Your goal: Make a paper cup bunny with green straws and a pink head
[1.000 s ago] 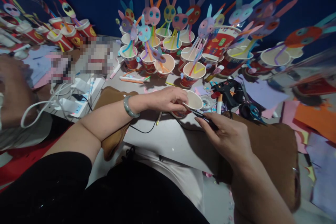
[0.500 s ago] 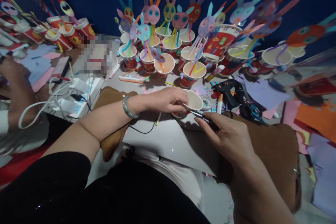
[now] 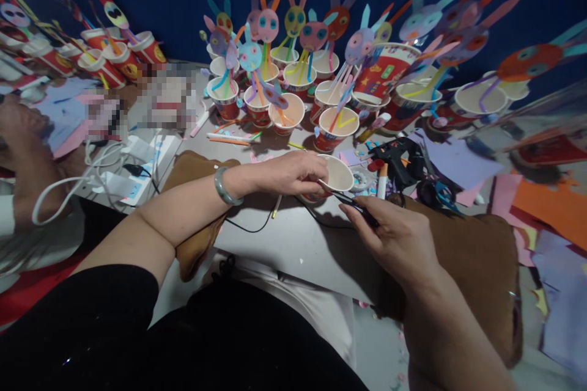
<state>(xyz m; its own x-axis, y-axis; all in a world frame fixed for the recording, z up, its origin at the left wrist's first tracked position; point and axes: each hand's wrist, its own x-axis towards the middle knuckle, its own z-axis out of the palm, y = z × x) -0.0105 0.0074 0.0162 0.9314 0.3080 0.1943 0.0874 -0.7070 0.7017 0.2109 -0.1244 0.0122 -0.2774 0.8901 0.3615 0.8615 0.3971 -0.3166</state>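
Note:
My left hand [image 3: 300,174] is closed on the rim of a paper cup [image 3: 340,173], which is white inside and red outside. The cup stands near the front of the table, its mouth facing up and slightly tilted. In my right hand [image 3: 397,226] is a slim black pointed tool [image 3: 362,211], gripped between thumb and fingers. Its narrow tip touches or nearly touches the cup's near right side. My palm hides most of its handle, so its exact kind is unclear.
Behind the cup stand several red paper cups [image 3: 337,131] with rabbit-faced paper figures [image 3: 268,25]. A black glue gun [image 3: 397,156] lies right, near a brown cushion [image 3: 463,269] and coloured paper [image 3: 550,201]. Leftward are a power strip [image 3: 156,162] and another person's arm [image 3: 30,140].
My hands and the cup stay almost where they were, with only a very slight shift of the right hand. At far left, the other person's hand has moved a little.

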